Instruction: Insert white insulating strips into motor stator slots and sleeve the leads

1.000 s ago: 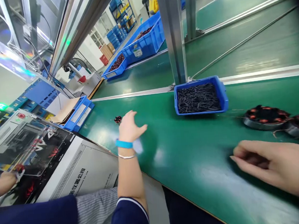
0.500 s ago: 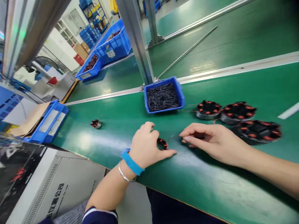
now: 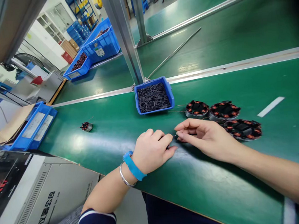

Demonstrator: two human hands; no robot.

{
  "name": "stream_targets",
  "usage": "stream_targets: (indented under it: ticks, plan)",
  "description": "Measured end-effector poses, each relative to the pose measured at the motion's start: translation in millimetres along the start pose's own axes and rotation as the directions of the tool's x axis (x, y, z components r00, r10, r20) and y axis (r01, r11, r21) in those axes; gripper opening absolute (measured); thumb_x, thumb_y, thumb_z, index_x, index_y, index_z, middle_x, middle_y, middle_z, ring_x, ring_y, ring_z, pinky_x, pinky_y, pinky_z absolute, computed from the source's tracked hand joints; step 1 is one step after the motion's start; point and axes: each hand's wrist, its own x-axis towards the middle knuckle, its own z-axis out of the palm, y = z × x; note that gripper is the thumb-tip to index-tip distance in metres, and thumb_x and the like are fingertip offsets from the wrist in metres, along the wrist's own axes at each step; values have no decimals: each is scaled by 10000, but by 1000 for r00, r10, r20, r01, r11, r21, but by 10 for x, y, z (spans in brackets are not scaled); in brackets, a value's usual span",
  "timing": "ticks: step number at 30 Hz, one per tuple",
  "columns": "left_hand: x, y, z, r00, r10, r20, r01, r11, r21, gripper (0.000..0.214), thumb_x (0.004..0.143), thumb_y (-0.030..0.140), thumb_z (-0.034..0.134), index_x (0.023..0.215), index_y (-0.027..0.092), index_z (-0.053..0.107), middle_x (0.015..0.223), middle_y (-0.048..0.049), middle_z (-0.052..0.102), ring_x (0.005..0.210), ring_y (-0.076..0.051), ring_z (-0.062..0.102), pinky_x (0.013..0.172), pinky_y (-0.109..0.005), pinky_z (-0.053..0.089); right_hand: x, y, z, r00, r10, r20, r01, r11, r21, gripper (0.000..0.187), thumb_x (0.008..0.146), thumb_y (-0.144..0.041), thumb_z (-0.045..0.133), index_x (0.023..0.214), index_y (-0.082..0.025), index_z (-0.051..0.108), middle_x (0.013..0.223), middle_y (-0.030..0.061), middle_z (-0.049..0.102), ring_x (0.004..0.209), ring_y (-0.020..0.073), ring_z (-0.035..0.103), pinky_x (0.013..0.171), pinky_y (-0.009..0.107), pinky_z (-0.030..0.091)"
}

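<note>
My left hand (image 3: 151, 152), with a blue wristband and a silver bangle, is curled closed over a small wound motor stator (image 3: 168, 147). Only a sliver of that stator shows between thumb and fingers. Just to its right, my right hand (image 3: 210, 138) pinches a short black tube (image 3: 176, 136) between thumb and fingertips. The fingertips of both hands are close together above the green table. Behind them stands a blue bin (image 3: 154, 97) full of short black tubes. Beyond my right hand sit three larger stators (image 3: 196, 108) with copper-orange windings, the nearest partly covered by the hand.
Another small stator (image 3: 86, 126) sits on the left of the green table (image 3: 109, 129). A metal post (image 3: 123, 34) rises behind the bin. Blue trays (image 3: 39, 127) stand at far left, larger blue crates (image 3: 100, 43) at the back. A white strip (image 3: 271, 106) lies to the right.
My left hand's fingers have closed further round the small stator, hiding most of it. My right hand has come closer to the left. The whole view has shifted to the right.
</note>
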Motion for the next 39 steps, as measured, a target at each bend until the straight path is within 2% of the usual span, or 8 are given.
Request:
stream_targets:
  ticks: [11, 18, 21, 24, 26, 30, 39]
  plan:
    - [8, -5, 33, 1000, 0, -17, 0, 1000, -4, 311, 952, 437, 489, 990, 184, 665, 936, -52, 679, 825, -215, 566, 717, -342, 477, -1, -2, 8, 1000, 18, -16, -18, 1000, 4, 527, 630, -674, 764, 792, -177, 699, 746, 76, 725, 684, 191, 692, 649, 313, 607]
    - [10, 3, 24, 1000, -2, -28, 2, 1000, -20, 311, 948, 424, 502, 1064, 176, 650, 937, -50, 683, 834, -211, 566, 733, -339, 484, -28, -30, 29, 998, -4, 69, 8, 998, -56, 473, 705, -638, 726, 809, -176, 713, 766, 84, 752, 686, 207, 712, 674, 336, 624]
    - [4, -1, 22, 1000, 10, -24, -10, 1000, -28, 299, 956, 412, 487, 1011, 178, 665, 942, -50, 684, 822, -206, 561, 742, -339, 488, -48, -37, -10, 991, -112, 70, 124, 971, -205, 371, 788, -534, 681, 879, -177, 727, 827, 89, 761, 720, 214, 718, 704, 356, 621]
    - [-2, -6, 23, 1000, 12, -29, -13, 999, -34, 299, 960, 406, 482, 1006, 178, 670, 946, -49, 685, 819, -204, 554, 750, -341, 491, -55, -19, -54, 945, -288, 152, 325, 863, -387, 226, 884, -357, 579, 894, -193, 735, 852, 80, 752, 763, 207, 704, 723, 352, 587]
    - [-5, -9, 21, 999, 11, -32, -12, 999, -36, 297, 959, 407, 485, 1018, 181, 668, 949, -49, 686, 819, -203, 551, 753, -342, 492, -49, 11, -69, 914, -353, 200, 406, 794, -452, 229, 916, -295, 520, 895, -204, 730, 841, 72, 744, 763, 199, 692, 717, 342, 561]
    - [-2, -12, 8, 1000, 17, -17, -17, 999, -52, 287, 956, 404, 494, 1034, 188, 666, 961, -50, 684, 831, -201, 548, 762, -341, 494, -31, 64, -82, 894, -384, 229, 447, 741, -501, 235, 930, -272, 489, 901, -210, 714, 819, 63, 729, 730, 184, 676, 687, 315, 536]
    - [2, -7, -8, 1000, 25, -7, -25, 998, -52, 320, 961, 409, 485, 1127, 189, 648, 966, -45, 680, 826, -207, 540, 749, -355, 492, -42, 30, -105, 884, -397, 246, 467, 730, -499, 223, 932, -271, 502, 913, -203, 713, 815, 59, 729, 728, 177, 682, 680, 298, 543]
